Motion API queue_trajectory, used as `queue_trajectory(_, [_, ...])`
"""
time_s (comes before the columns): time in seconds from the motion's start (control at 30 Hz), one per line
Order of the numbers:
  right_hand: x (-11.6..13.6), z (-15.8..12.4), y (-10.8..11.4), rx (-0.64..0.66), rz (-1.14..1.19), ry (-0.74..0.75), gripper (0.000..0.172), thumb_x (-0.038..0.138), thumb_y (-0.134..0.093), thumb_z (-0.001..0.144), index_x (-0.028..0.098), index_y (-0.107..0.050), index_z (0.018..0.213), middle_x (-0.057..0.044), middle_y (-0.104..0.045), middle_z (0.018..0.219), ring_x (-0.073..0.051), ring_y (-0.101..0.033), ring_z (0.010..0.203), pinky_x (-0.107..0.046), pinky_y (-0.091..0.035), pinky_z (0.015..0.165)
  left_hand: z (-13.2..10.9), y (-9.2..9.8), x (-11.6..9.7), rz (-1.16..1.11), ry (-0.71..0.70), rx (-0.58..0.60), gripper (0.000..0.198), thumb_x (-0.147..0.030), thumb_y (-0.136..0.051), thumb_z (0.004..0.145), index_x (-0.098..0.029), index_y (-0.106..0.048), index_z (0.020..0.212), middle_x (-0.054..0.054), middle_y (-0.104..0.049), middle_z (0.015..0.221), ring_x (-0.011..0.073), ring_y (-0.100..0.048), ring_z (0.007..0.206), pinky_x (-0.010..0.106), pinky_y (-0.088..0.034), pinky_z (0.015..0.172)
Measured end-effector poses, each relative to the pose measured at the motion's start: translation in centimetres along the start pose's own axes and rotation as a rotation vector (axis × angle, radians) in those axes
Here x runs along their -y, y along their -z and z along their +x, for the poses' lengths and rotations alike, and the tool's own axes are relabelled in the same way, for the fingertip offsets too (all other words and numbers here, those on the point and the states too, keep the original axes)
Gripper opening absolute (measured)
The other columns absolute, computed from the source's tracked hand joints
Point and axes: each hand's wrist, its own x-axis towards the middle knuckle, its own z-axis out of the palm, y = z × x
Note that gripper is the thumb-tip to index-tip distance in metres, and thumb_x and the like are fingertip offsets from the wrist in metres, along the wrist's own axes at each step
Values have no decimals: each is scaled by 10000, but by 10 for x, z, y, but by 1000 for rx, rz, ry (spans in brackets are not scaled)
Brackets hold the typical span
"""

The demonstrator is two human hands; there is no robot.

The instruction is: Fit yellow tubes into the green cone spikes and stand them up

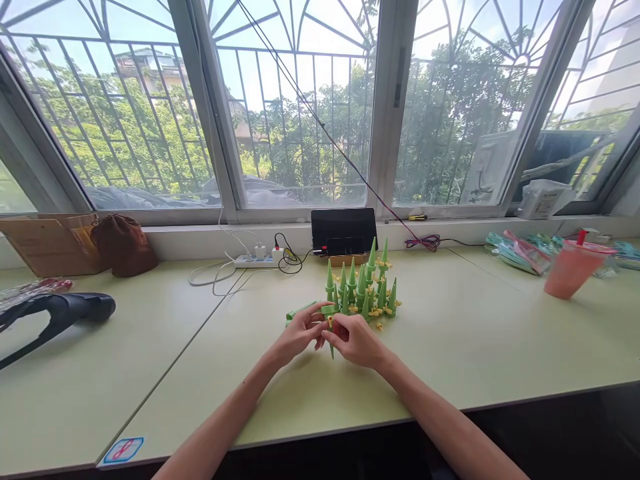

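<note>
My left hand [299,332] grips a green plastic watering spike [329,311] by its wide upper part, and the pointed tip hangs downward. On the spike's side sits a small yellow valve [330,322]. The fingers of my right hand [359,340] are closed at this valve, pinching it or the spike beside it; their exact hold is partly hidden. Just beyond both hands stands a cluster of similar green spikes [361,285], points up, many with yellow valves. A loose yellow valve [379,327] lies in front of the cluster. Green pieces [299,310] lie behind my left hand.
A black tablet [344,230] leans near the sill, beside a power strip [257,260] with cables. At right are a red cup [575,270] and bagged green items [515,252]. At left lie a brown pouch [124,245], a cardboard box [50,243] and a black curved object [65,313].
</note>
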Motion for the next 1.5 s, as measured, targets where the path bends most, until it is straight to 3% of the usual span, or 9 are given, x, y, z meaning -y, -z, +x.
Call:
queue_trajectory(0.5, [0, 0, -4, -46, -14, -30, 401, 356, -386, 960, 187, -352, 598, 42, -406, 503, -80, -301, 467, -230, -220, 492, 0, -8, 6, -9, -10, -4, 546, -406, -613, 860, -163, -441, 1318, -7, -543, 715, 94, -525, 525, 257, -424, 545])
queue_trajectory(1.03, [-2, 1, -6, -52, 15, -44, 436, 363, -370, 967, 172, -410, 577, 38, -402, 496, -76, -293, 472, -231, -235, 488, 1, -8, 9, -28, -31, -13, 501, -392, -628, 851, -163, -476, 1270, 7, -560, 748, 84, -520, 520, 241, -422, 528])
queue_trajectory(1.2, [1, 1, -3, -41, 4, -35, 384, 366, -465, 926, 175, -425, 595, 39, -445, 513, -76, -324, 482, -223, -250, 491, 1, -8, 6, -72, -20, -18, 553, -373, -647, 840, -165, -467, 1319, 26, -578, 765, 89, -525, 535, 247, -442, 539])
queue_trajectory(1.5, [5, 0, 1, -50, -10, -45, 304, 332, -605, 806, 193, -397, 633, 68, -372, 517, -74, -302, 481, -217, -252, 488, 0, -7, -3, -65, -8, -20, 597, -383, -651, 835, -165, -453, 1355, 41, -594, 758, 96, -512, 549, 246, -437, 525])
